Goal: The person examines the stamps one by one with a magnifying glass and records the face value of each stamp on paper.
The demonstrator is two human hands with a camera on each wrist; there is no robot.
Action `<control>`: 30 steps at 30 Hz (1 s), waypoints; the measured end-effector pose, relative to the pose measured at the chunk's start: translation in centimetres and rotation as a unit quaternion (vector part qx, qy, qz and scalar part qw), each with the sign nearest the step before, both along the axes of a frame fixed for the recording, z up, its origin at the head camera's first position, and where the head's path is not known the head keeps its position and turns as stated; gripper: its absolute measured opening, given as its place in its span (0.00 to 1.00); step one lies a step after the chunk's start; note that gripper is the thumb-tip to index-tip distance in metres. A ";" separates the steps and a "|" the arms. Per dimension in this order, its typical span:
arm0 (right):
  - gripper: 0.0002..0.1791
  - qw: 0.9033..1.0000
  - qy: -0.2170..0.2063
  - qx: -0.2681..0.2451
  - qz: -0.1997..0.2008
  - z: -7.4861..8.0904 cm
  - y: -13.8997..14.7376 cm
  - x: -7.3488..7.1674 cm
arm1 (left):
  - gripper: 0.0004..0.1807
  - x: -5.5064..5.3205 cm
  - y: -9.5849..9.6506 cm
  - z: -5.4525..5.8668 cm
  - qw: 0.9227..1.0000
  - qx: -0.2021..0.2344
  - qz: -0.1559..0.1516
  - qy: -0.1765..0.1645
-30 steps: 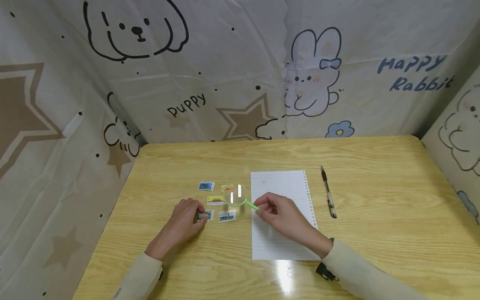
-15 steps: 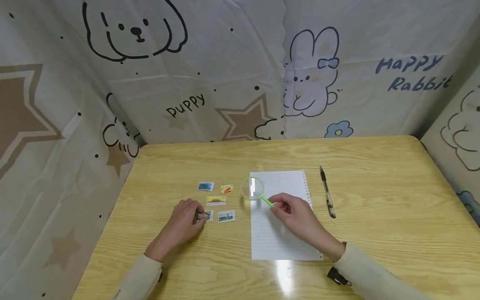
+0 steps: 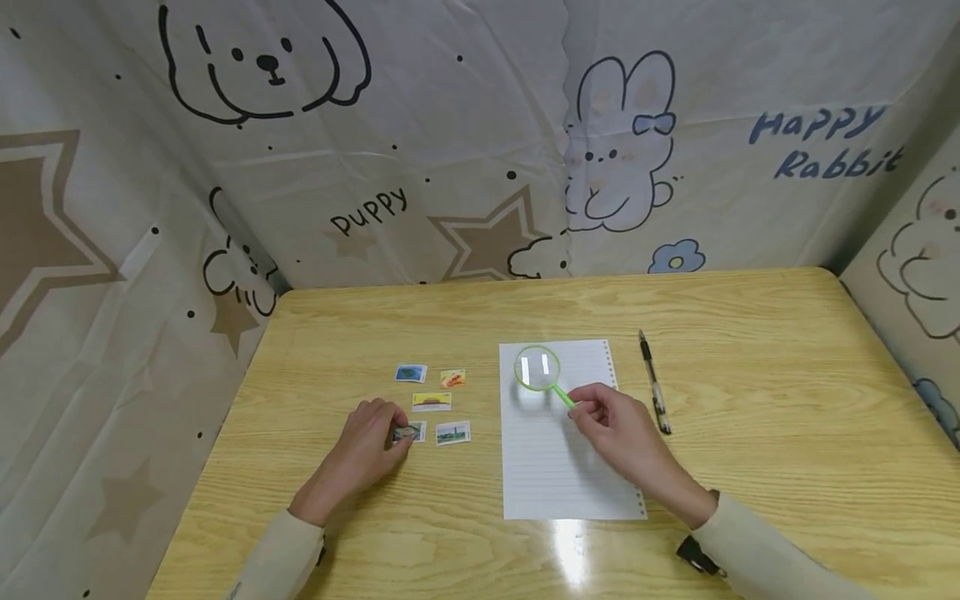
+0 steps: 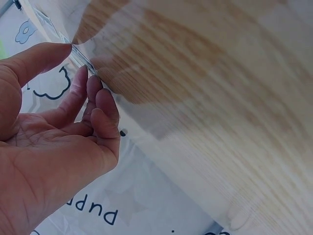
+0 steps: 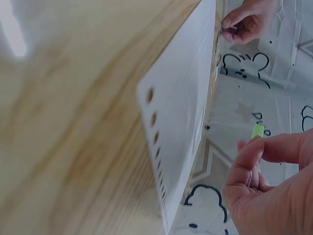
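Note:
My right hand (image 3: 618, 425) pinches the green handle of a round magnifying glass (image 3: 537, 368), its lens above the upper left of a lined sheet of paper (image 3: 558, 483). In the right wrist view only the handle's green end (image 5: 258, 130) shows, between thumb and forefinger. At the left, my left hand (image 3: 369, 437) has its thumb and fingertips down on the table around a green postage stamp (image 3: 418, 431), partly covered. Near it lie a landscape stamp (image 3: 453, 432), a yellow stamp (image 3: 432, 402), a blue stamp (image 3: 411, 372) and an orange stamp (image 3: 453, 378).
A black pen (image 3: 656, 383) lies right of the paper, near my right hand. The wooden table (image 3: 780, 400) is bordered by a printed cloth (image 3: 420, 167) at the back and both sides. Light glares off the table below the paper.
My right hand has carried the magnifying glass rightward, from over the stamps to over the paper. The left hand has stayed at the same stamp.

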State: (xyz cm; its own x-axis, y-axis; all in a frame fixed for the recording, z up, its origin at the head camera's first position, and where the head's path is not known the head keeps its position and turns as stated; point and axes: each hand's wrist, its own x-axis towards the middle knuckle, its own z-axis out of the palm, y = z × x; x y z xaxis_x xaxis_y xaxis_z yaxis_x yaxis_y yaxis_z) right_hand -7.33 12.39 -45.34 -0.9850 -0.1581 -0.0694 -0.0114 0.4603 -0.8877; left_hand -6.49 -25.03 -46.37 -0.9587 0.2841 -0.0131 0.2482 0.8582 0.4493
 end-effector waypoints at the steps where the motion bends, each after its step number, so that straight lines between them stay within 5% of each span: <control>1: 0.10 1.000 0.002 0.000 -0.007 0.0 0.2 0.0 | 0.10 0.0 0.0 0.0 1.000 0.000 0.001 -0.001; 19: 0.18 0.996 -0.058 -0.032 -0.067 0.1 4.9 -0.9 | 0.11 0.3 0.3 0.3 1.000 0.001 0.008 -0.002; 30: 0.21 0.992 -0.053 -0.057 -0.099 -0.3 7.3 -1.3 | 0.11 0.2 0.4 0.4 1.000 -0.001 0.007 -0.009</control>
